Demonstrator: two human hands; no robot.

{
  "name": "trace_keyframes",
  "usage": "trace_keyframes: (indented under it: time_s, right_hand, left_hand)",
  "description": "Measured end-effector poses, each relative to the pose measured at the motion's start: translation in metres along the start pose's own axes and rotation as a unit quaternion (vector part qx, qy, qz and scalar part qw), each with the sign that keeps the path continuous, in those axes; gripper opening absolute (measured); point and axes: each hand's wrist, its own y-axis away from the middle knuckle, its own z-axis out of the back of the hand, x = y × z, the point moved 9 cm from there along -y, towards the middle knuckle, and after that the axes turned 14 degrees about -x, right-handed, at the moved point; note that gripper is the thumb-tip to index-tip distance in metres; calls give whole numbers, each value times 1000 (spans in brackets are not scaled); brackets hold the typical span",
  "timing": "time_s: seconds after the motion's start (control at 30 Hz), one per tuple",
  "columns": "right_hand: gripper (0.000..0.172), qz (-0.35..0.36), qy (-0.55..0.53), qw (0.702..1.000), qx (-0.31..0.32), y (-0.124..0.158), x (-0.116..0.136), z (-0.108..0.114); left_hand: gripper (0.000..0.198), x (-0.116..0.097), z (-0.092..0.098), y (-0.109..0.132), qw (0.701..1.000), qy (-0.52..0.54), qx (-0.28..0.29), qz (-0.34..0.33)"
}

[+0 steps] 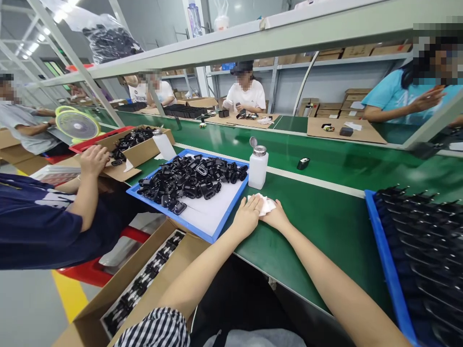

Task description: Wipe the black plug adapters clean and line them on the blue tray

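Observation:
A crumpled white paper wipe (266, 206) is between my two hands over the green bench top. My left hand (249, 214) presses on it from the left, fingers laid together across it. From the right, my right hand (278, 218) grips the same wipe, its fingers partly hidden. Whether a small part lies inside the wipe I cannot tell. Just beyond my hands stands a white dispenser bottle (258, 171) with its metal lid flipped up. To the left, a blue tray (214, 234) holds a heap of black plastic parts (191, 178).
A blue tray (385, 265) of black plug adapters stands at right. One black piece (303, 163) sits on the green belt. A cardboard box (195, 250) of parts is below left. A co-worker's arm (88, 193) is at left; a shelf beam (231, 46) crosses above.

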Motion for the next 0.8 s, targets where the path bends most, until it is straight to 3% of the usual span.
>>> trace_keyframes:
  time_s: [0.17,0.33,0.47,0.57,0.63,0.67,0.73,0.77,0.8]
  right_hand:
    - [44,4,0,1000,4,2,-1,2]
    - [45,20,-11,1000,13,3,3,8]
    - [38,13,-4,1000,16,4,7,7]
    - [40,4,8,1000,20,2,6,3]
    - [54,3,-8,999,47,-4,0,1]
    - [61,2,-33,997,67,-10,-6,2]
    - [67,-19,-97,993,66,-29,-27,17]
    - [65,-44,-122,991,19,-42,-46,34]
    - [61,-88,-121,985,-89,-56,-71,63]
  left_hand:
    - [43,-6,2,10,999,-29,-23,-34]
    - [44,-7,12,26,998,11,-48,-48]
    - [45,-2,21,39,991,127,-48,-2]
    - [44,4,21,50,947,305,-7,103]
    - [36,15,17,63,859,449,11,246]
    - [32,20,13,71,786,523,7,329]
    - [27,28,5,93,594,643,-25,482]
    - [26,29,2,105,494,677,-45,544]
    - [27,28,0,117,406,693,-61,592]
